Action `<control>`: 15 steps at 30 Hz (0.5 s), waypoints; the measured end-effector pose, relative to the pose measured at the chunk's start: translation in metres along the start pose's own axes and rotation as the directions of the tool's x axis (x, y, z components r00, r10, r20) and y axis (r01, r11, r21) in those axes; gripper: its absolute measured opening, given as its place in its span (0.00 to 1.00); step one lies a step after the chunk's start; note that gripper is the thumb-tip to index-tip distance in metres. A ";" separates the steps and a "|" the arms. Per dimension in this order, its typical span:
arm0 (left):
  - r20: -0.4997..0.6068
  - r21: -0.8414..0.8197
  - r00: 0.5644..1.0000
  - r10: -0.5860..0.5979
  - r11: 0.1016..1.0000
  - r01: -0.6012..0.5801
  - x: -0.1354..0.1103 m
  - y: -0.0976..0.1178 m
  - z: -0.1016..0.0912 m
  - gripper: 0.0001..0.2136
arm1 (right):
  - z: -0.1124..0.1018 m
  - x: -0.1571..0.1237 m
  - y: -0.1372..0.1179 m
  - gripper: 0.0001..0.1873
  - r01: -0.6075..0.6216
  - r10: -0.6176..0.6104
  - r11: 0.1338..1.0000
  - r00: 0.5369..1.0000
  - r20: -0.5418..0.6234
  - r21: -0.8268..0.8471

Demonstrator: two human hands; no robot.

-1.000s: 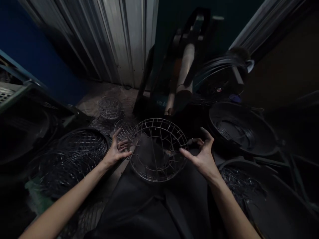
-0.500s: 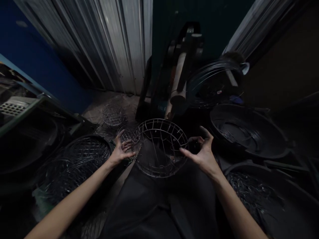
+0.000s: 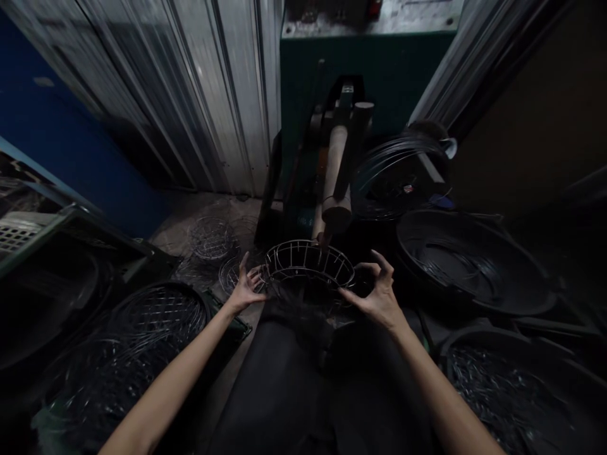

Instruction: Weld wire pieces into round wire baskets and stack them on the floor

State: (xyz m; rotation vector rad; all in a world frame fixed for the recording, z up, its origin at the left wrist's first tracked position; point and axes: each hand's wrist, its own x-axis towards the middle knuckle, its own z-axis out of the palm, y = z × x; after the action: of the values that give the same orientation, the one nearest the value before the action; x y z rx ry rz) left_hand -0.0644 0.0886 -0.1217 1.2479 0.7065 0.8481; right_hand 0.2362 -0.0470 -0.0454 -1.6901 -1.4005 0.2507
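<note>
A round wire basket [image 3: 303,272], made of two rings joined by short rungs, is held between my two hands above my lap. My left hand [image 3: 247,289] grips its left side, thumb toward me and fingers spread along the outside. On the opposite side my right hand [image 3: 377,292] has its thumb at the near rim, with the other fingers curled behind, partly in shadow. The basket's far edge is close to the lower electrode tip of a welding machine [image 3: 337,177]. The lower part of the basket is lost against dark cloth.
Round wire grids [image 3: 211,237] lie on the floor at the left. A dark tub [image 3: 208,303] of wire grids stands nearer. To the right are a wire coil [image 3: 403,148], a wide black basin [image 3: 526,297] with wire rings, and another basin [image 3: 559,385] of short wire pieces.
The basket has tilted so its near side shows less, and it sits closer beneath the machine's electrode. Both hands moved with it. The camera view has tipped upward slightly.
</note>
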 end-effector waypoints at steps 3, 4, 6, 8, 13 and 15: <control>0.023 0.008 0.999 0.040 0.999 -0.041 0.009 -0.003 -0.001 0.66 | 0.005 0.004 0.007 0.51 0.045 -0.045 0.998 0.999 -0.014 0.033; 0.027 0.010 0.998 0.051 0.999 -0.051 0.010 -0.003 -0.001 0.66 | 0.006 0.004 0.008 0.51 0.053 -0.053 0.997 0.998 -0.016 0.046; 0.038 0.010 0.998 0.056 0.998 -0.057 0.007 -0.002 -0.001 0.66 | 0.006 0.000 0.008 0.50 0.055 -0.054 0.996 0.998 -0.022 0.063; 0.058 0.027 0.997 0.045 0.999 -0.046 -0.001 0.001 0.000 0.65 | 0.004 -0.009 0.006 0.50 0.048 -0.046 0.997 0.999 -0.027 0.060; 0.071 0.170 0.997 0.016 0.985 -0.028 -0.023 0.017 -0.005 0.62 | 0.001 -0.043 -0.008 0.49 -0.056 0.061 0.996 0.996 -0.065 0.072; 0.066 0.202 0.998 0.011 0.979 -0.025 -0.024 0.024 -0.008 0.60 | 0.003 -0.052 -0.016 0.49 -0.136 0.147 0.985 0.984 -0.098 0.108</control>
State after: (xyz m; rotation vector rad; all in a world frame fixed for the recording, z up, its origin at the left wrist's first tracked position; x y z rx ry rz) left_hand -0.0873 0.0743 -0.0991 1.4595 0.7443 0.7609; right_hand 0.2061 -0.0910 -0.0548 -1.6960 -1.1726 0.3020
